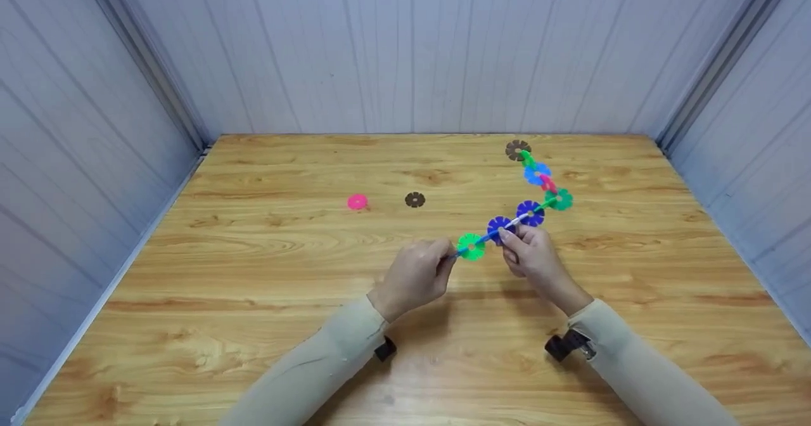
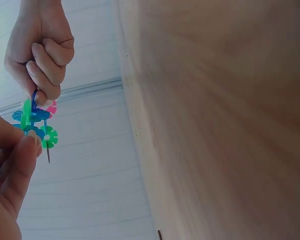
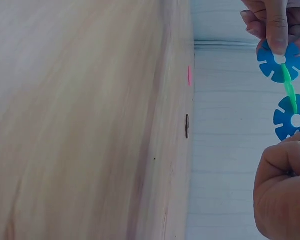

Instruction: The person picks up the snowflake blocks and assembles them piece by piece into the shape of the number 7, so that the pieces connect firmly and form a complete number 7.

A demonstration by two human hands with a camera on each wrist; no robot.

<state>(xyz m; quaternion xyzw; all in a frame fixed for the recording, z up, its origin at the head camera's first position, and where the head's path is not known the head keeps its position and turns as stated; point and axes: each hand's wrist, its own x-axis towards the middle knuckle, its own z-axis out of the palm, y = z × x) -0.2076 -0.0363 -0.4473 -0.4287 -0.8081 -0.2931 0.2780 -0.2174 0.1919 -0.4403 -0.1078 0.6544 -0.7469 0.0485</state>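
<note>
A chain of slotted plastic flower discs stretches between both hands and away to the back right in the head view. My left hand (image 1: 415, 277) pinches the blue disc (image 3: 266, 67) at the chain's left end between thumb and fingers. Slotted into that disc is a bright green disc (image 1: 471, 247). My right hand (image 1: 538, 261) pinches a dark blue disc (image 1: 499, 228) farther along, its thumb on the disc's face. Past the right hand come another dark blue disc (image 1: 530, 214), a green disc (image 1: 560, 199), a light blue disc (image 1: 537, 174) and, at the far end, a brown disc (image 1: 517, 150).
On the wooden table (image 1: 253, 299), a loose pink disc (image 1: 357, 201) and a loose brown disc (image 1: 415, 200) lie left of the chain. Pale panelled walls (image 1: 380, 52) enclose the table at the back and both sides.
</note>
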